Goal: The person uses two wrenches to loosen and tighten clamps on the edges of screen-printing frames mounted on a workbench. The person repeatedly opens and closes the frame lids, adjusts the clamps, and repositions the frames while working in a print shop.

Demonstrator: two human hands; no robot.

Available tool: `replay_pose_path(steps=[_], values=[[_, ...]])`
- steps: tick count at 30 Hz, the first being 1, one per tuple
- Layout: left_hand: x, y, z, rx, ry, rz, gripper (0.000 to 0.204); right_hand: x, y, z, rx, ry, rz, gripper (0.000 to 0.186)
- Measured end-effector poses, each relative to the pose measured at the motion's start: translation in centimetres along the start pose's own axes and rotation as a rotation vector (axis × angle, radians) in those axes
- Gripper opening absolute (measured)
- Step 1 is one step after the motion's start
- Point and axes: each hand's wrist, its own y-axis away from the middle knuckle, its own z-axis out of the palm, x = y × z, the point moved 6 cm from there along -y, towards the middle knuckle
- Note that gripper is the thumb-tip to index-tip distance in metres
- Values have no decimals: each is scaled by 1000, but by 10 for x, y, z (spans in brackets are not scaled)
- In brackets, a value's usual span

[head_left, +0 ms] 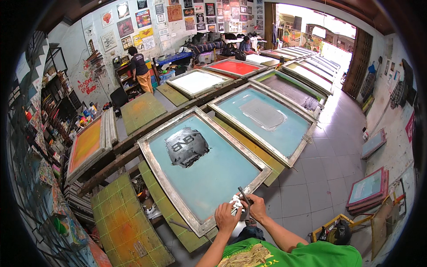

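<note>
Just past the near corner of a wood-framed printing screen (209, 178), my two hands are close together. My left hand (227, 218) is closed on a small white crumpled piece with dark marks (236, 204), perhaps cloth or paper. In my right hand (255, 209), the fingers wrap round a dark bar-shaped tool (242, 192), whose upper end sticks out beside the white piece. The screen has blue-green mesh and a grey, ragged-edged patch (187, 147) with dark lettering. It lies tilted over green boards.
A second blue-green screen (262, 115) lies beyond, then red (235, 66) and white (195, 82) ones along the long rack. A dark rod (180, 225) rests on a green board. Framed screens (367, 187) lean by the right wall. Two people (140, 69) are farther back.
</note>
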Motion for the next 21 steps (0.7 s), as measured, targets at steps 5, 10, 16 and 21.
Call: replay_pose_path(steps=[5,10,16,21], values=[[-5,2,-1,12,-4,29,23,-2,-1,-5,-16,-52,10,23],[5,-3,1,10,-56,-21,24,-2,-3,-3,-20,45,45,24],[5,2,2,14,-74,56,26,15,1,1,-88,-128,110,22],[-1,3,0,29,-38,45,26,-8,-2,-3,-15,71,-80,23]])
